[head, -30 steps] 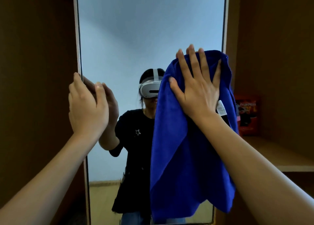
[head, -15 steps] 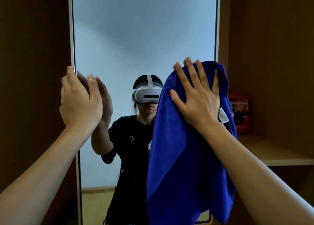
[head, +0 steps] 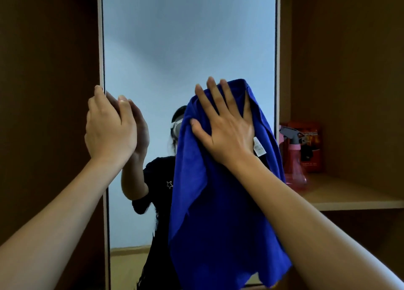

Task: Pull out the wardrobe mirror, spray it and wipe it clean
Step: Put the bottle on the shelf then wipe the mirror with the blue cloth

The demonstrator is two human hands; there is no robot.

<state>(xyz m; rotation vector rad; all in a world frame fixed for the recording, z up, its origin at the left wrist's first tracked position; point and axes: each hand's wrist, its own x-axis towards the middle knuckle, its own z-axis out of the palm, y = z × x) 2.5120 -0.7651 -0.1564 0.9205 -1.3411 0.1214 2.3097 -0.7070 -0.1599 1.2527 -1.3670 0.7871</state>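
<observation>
— What sort of place is this?

— A home, a bedroom or dressing area by the look of it: we are facing into a dark brown wardrobe (head: 43, 71).

— What tells you that?

— A tall, narrow pull-out mirror (head: 188, 49) in a pale frame stands between the wardrobe's panels, and the left hand (head: 110, 130) grips its edge. Right of the right hand (head: 225, 127), which presses a blue cloth (head: 218, 202) flat to the glass, there is an open compartment with a light wooden shelf (head: 349, 197).

— Anything on it?

— A pink spray bottle (head: 294, 156) and a red box (head: 310, 145) behind it (print unreadable). The mirror reflects a plain pale wall and a wooden floor.
</observation>
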